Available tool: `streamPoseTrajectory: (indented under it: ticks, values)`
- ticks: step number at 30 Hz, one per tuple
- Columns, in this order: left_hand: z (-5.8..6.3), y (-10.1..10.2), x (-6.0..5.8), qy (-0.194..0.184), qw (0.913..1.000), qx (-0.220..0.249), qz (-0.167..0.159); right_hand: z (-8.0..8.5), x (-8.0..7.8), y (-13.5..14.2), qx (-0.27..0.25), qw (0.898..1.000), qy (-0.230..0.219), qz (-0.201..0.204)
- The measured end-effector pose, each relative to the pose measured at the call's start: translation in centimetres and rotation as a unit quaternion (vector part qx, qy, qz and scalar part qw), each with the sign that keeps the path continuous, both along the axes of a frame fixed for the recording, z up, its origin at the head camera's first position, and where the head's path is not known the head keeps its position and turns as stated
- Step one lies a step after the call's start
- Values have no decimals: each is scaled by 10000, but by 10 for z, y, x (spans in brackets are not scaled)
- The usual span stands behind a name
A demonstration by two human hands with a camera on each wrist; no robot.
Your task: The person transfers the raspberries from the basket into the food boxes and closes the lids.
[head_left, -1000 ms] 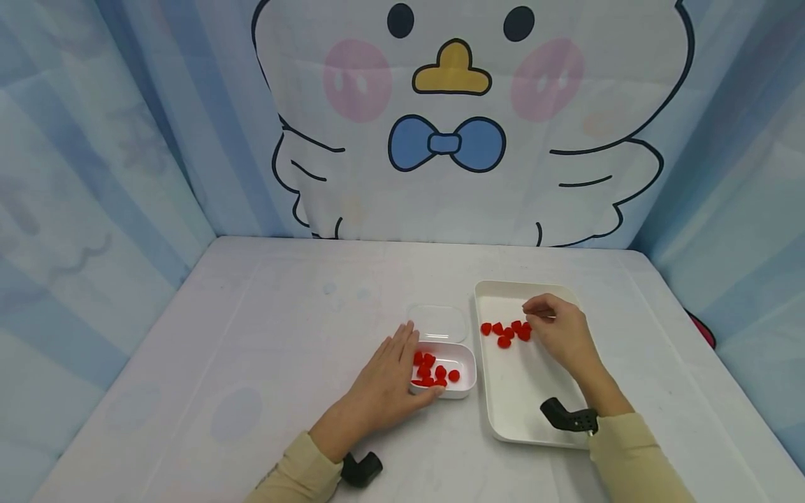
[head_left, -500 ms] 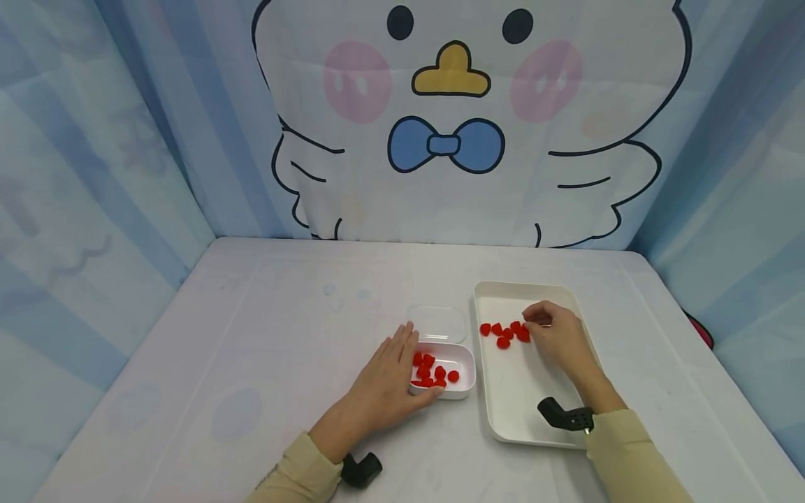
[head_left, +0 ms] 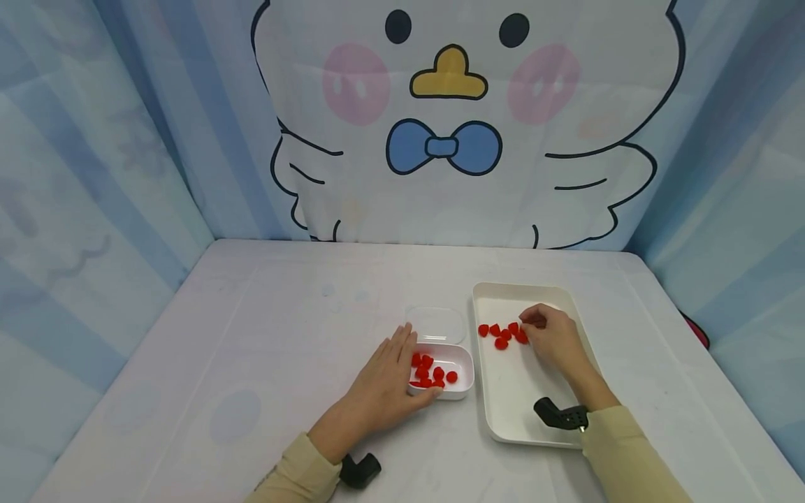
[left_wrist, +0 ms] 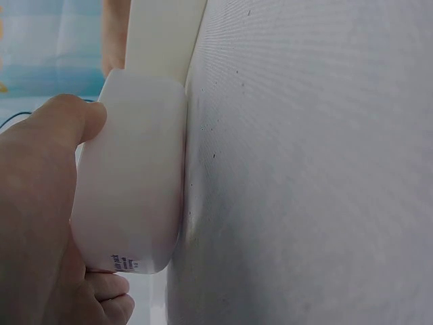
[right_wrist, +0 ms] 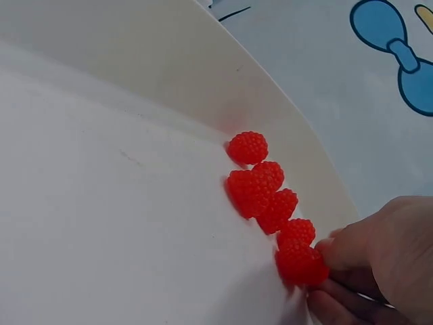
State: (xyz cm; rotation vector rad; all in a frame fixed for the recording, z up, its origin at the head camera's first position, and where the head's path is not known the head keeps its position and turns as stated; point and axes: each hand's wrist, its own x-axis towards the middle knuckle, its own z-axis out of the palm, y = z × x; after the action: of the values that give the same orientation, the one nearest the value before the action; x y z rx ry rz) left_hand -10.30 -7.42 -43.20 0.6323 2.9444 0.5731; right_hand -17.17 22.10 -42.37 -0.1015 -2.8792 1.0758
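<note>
My left hand [head_left: 380, 388] rests against the left end of a small white box [head_left: 464, 370], fingers straight, thumb along its near side. In the left wrist view the thumb [left_wrist: 91, 122] touches the rim of this box [left_wrist: 135, 169]. Several red raspberries [head_left: 423, 372] lie in it. On the right, my right hand [head_left: 556, 339] is low over a cream tray [head_left: 522, 412]. Its thumb and fingers pinch a raspberry [right_wrist: 301, 264] at the end of a cluster, as the right wrist view shows. Other raspberries [right_wrist: 250, 193] lie beside it near the tray wall.
A clear plastic lid [head_left: 437, 323] lies behind the white box, which stands close to the tray's left wall. Behind the white table [head_left: 283, 300] hangs a printed curtain [head_left: 440, 202], with blue curtains at both sides.
My right hand has lowered slightly toward the near side of the tray, its fingertips coming onto the raspberry at the cluster's right end. The left hand has stayed against the box.
</note>
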Motion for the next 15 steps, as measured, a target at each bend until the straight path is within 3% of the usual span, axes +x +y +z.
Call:
streamPoseTrajectory:
  ticks: [15]
  values:
    - [-2,-1,0,-5,10000,43,17,0,0,-1,79,9999,9,-67]
